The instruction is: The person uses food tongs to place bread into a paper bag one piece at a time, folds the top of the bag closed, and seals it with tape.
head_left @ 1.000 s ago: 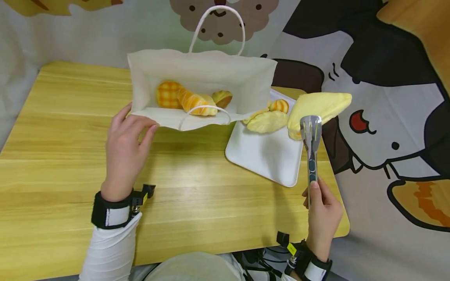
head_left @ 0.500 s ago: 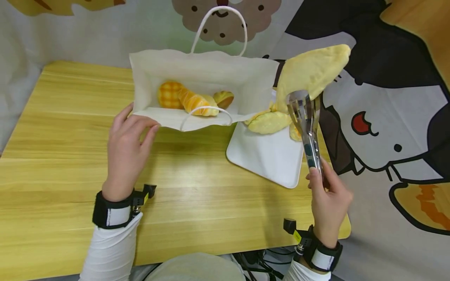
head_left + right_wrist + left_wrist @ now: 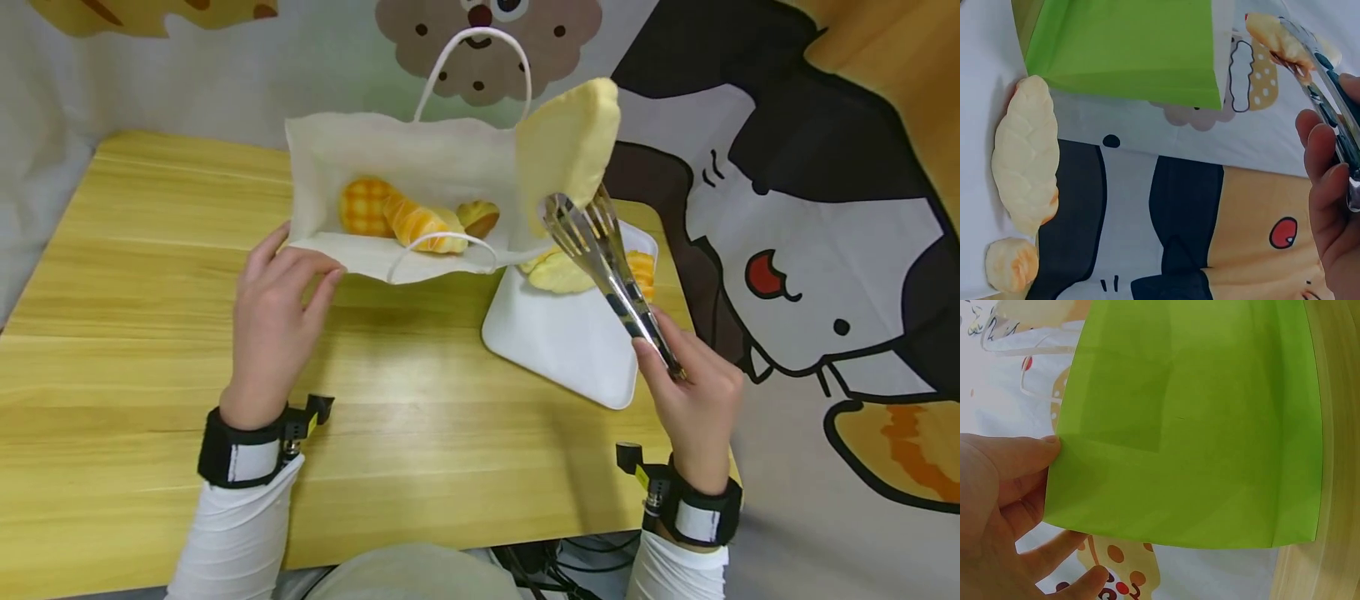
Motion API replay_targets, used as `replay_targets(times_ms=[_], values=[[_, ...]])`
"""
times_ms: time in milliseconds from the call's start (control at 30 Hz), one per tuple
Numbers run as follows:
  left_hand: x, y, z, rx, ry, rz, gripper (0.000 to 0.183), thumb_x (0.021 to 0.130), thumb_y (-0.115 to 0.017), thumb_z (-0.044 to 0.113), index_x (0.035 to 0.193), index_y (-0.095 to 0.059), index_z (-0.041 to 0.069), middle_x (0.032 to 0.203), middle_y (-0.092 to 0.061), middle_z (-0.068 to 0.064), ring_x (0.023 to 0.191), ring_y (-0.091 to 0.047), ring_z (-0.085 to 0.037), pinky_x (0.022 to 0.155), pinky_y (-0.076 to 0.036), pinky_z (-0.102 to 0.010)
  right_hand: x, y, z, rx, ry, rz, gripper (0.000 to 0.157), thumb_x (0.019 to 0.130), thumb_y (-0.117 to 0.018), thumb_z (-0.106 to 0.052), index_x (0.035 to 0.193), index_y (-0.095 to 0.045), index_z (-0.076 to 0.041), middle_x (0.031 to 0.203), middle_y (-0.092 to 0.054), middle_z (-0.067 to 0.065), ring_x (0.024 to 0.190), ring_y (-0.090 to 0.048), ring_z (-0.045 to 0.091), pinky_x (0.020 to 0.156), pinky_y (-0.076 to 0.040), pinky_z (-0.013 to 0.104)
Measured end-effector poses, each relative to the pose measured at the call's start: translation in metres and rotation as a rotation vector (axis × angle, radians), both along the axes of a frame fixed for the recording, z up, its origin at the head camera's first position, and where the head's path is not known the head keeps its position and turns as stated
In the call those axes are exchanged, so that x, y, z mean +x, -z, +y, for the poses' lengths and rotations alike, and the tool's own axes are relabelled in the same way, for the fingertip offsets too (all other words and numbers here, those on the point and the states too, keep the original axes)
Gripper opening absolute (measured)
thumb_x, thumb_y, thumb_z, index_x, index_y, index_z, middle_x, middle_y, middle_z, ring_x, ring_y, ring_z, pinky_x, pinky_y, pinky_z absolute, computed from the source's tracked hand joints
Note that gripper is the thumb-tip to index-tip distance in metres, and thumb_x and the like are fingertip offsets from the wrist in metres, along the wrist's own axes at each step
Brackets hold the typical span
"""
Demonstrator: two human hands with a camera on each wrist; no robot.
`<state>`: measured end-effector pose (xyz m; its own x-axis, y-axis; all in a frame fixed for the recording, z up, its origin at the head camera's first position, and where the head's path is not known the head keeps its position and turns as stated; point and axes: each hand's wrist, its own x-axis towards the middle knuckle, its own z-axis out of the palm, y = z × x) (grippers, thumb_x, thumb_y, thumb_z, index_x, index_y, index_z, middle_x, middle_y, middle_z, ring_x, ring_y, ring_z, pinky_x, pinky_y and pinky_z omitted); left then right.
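Note:
My left hand (image 3: 281, 321) pinches the front left corner of an upright paper bag (image 3: 322, 133), white inside. The left wrist view shows the bag's green outside (image 3: 1197, 425), with the thumb and fingers at its rim. In my right hand (image 3: 693, 396) is a pair of metal tongs (image 3: 618, 279). Their tips hold a large pale yellow bread (image 3: 573, 137) above the bag's right edge, covering part of the opening. Inside the bag lie a checked round bread (image 3: 363, 206), a striped bread roll (image 3: 420, 223) and a small brown-sided bread (image 3: 478, 218).
A white tray (image 3: 566, 346) stands to the right of the bag, partly under it. On it lie a pale braided bread (image 3: 1027, 156) and a small orange-topped bread (image 3: 1013, 265). The wooden table (image 3: 420, 467) meets a printed cloth (image 3: 802, 275) at the right.
The tongs have lifted the pale yellow bread from over the tray's right side, then carried it left to the bag's right edge. My left hand keeps its hold on the bag.

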<state>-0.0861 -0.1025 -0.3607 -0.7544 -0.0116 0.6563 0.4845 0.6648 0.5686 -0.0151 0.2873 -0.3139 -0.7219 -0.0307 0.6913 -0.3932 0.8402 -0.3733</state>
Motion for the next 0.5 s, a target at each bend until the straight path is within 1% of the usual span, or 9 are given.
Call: replay_targets(times_ms=[100,200,300,433,500], values=[[0.001,0.000,0.000,-0.015,-0.001,-0.006,0.009,0.080,-0.073,0.003,0.084,-0.070,-0.005,0.092,-0.070,-0.018,0.121,-0.046,-0.035,0.111,-0.030,-0.045,-0.005,-0.002,-0.001,0.048,-0.033,-0.008,0.037,0.075,-0.077,-0.006,0.111,-0.070,-0.002,0.087,-0.072,0.019,0.057,-0.052,0.015,0.051,-0.037,0.003],[0.001,0.001,-0.001,-0.019,-0.003,-0.006,0.009,0.080,-0.073,0.003,0.084,-0.070,-0.005,0.092,-0.070,-0.018,0.121,-0.046,-0.034,0.110,-0.031,-0.047,-0.010,-0.005,-0.002,0.088,-0.061,-0.006,0.038,0.075,-0.078,-0.007,0.112,-0.070,-0.001,0.087,-0.072,0.020,0.056,-0.056,0.020,0.051,-0.040,0.005],[0.002,0.001,-0.001,-0.019,-0.005,-0.007,0.009,0.080,-0.073,0.003,0.085,-0.070,-0.004,0.092,-0.070,-0.018,0.122,-0.045,-0.034,0.110,-0.031,-0.048,-0.014,-0.009,-0.004,0.119,-0.085,-0.002,0.038,0.075,-0.078,-0.008,0.112,-0.070,-0.001,0.083,-0.072,0.020,0.054,-0.056,0.021,0.046,-0.040,0.011],[0.002,0.000,-0.002,-0.022,-0.008,-0.007,0.010,0.081,-0.073,0.004,0.085,-0.070,-0.004,0.093,-0.070,-0.017,0.122,-0.045,-0.033,0.109,-0.032,-0.049,-0.017,-0.013,-0.006,0.157,-0.103,-0.016,0.039,0.074,-0.078,-0.008,0.112,-0.070,-0.001,0.078,-0.071,0.018,0.050,-0.050,0.018,0.041,-0.035,0.019],[0.002,0.000,-0.002,-0.024,-0.009,-0.011,0.010,0.081,-0.073,0.005,0.085,-0.070,-0.004,0.094,-0.070,-0.017,0.124,-0.044,-0.033,0.108,-0.033,-0.050,-0.019,-0.016,-0.008,0.179,-0.106,-0.025,0.040,0.074,-0.079,-0.009,0.112,-0.069,-0.002,0.075,-0.071,0.017,0.048,-0.047,0.016,0.040,-0.033,0.020]])
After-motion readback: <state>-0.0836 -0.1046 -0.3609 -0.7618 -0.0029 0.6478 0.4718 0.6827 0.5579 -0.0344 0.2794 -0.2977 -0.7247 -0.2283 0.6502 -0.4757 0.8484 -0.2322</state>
